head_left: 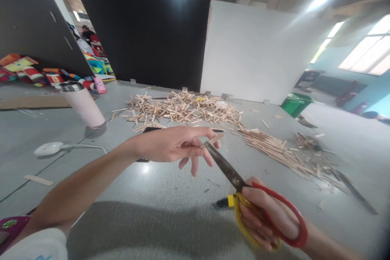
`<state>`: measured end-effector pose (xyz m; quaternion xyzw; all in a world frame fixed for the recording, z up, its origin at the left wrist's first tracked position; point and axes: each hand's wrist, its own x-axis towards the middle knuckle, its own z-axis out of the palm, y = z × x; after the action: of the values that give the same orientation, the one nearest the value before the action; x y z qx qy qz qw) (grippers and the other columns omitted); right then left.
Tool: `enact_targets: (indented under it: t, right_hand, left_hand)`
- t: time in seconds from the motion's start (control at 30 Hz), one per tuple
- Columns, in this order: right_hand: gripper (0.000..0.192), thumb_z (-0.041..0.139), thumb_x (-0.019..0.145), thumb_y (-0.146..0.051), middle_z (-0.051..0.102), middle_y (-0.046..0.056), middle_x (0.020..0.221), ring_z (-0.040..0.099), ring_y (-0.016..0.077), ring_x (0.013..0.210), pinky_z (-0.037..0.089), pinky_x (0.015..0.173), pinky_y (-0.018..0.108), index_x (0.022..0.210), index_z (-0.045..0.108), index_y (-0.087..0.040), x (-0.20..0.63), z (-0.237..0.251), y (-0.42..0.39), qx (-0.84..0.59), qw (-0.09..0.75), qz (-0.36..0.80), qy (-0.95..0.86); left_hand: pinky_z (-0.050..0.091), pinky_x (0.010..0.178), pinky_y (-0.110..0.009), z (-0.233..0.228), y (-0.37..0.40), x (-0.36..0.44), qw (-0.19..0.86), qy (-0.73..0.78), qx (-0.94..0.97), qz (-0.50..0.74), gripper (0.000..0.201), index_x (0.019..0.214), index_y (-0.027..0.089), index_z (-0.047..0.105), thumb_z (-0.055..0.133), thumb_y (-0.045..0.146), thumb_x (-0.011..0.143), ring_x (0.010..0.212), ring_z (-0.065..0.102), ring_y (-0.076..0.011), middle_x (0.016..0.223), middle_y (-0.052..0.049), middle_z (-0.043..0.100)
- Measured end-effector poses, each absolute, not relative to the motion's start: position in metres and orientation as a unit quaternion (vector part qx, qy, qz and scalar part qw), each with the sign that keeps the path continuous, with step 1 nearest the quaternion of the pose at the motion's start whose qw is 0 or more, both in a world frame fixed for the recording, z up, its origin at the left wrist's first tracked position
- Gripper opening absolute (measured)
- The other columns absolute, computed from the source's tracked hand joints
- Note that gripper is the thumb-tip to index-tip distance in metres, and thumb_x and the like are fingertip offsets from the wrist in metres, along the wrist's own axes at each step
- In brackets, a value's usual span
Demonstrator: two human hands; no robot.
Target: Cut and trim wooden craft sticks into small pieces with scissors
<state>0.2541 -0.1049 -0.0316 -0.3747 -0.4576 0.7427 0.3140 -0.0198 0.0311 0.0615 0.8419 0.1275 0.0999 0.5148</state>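
Note:
My left hand pinches a short flat wooden craft stick between its fingers, above the grey table. My right hand is wrapped round the scissors, which have one red and one yellow handle loop. Their dark blade tips reach up to the stick beside my left fingertips; whether they touch it I cannot tell. A black and yellow tool lies on the table just behind the yellow loop, partly hidden. Under my left wrist a dark phone-like object shows only its edges.
A heap of wooden stick pieces lies at the back, with a neater row of sticks to the right. At the left stand a pink bottle and a white corded device. Black and white panels rise behind.

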Motion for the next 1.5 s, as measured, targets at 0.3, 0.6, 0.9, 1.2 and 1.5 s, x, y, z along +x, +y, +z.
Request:
enact_targets:
  t: [0.3, 0.6, 0.9, 1.2, 1.5]
  right_hand:
    - [0.068, 0.064, 0.083, -0.072, 0.034, -0.007, 0.024, 0.02, 0.0063, 0.011, 0.031, 0.017, 0.017, 0.039, 0.048, -0.023, 0.237, -0.043, -0.104, -0.195, 0.31, 0.891, -0.267]
    - [0.072, 0.051, 0.098, -0.064, 0.042, -0.002, 0.027, 0.033, 0.0068, 0.018, 0.035, 0.024, 0.016, 0.04, 0.052, -0.022, 0.25, -0.046, -0.096, -0.286, 0.288, 0.847, -0.343]
    - [0.069, 0.043, 0.105, -0.076, 0.05, -0.004, 0.048, 0.046, 0.0108, 0.04, 0.051, 0.051, 0.025, 0.066, 0.062, -0.021, 0.263, -0.014, -0.106, -0.414, 0.314, 0.676, -0.522]
    - [0.063, 0.043, 0.108, -0.072, 0.061, -0.001, 0.059, 0.06, 0.0161, 0.054, 0.05, 0.057, 0.028, 0.08, 0.066, -0.02, 0.255, -0.016, -0.11, -0.533, 0.382, 0.525, -0.542]
    - [0.052, 0.057, 0.109, -0.053, 0.067, 0.003, 0.065, 0.065, 0.0182, 0.064, 0.052, 0.066, 0.03, 0.068, 0.063, -0.021, 0.245, -0.012, -0.11, -0.512, 0.418, 0.463, -0.59]
  left_hand:
    - [0.057, 0.064, -0.023, 0.048, 0.055, -0.013, 0.491, 0.111, 0.858, 0.098, 0.02, 0.129, 0.025, 0.055, 0.045, 0.038, 0.117, 0.086, 0.081, -0.0184, 0.119, -0.014, 0.077]
    - [0.047, 0.056, -0.021, 0.055, 0.066, -0.023, 0.449, 0.185, 0.874, 0.033, 0.021, 0.13, 0.024, 0.06, 0.048, 0.031, 0.115, 0.072, 0.077, -0.0151, 0.122, -0.013, 0.081]
    - [0.042, 0.055, -0.023, 0.066, 0.042, -0.024, 0.334, 0.267, 0.894, 0.136, 0.019, 0.118, 0.02, 0.066, 0.05, 0.026, 0.11, 0.054, 0.058, -0.0097, 0.092, -0.003, 0.08]
    - [0.035, 0.057, -0.024, 0.066, 0.011, -0.014, 0.382, 0.258, 0.878, 0.133, 0.022, 0.112, 0.02, 0.067, 0.048, 0.03, 0.112, 0.06, 0.047, -0.012, 0.072, 0.003, 0.057]
    - [0.04, 0.059, -0.024, 0.051, -0.012, 0.011, 0.456, 0.231, 0.857, 0.067, 0.025, 0.115, 0.019, 0.073, 0.049, 0.028, 0.111, 0.063, 0.056, -0.0127, 0.076, 0.0, 0.069]
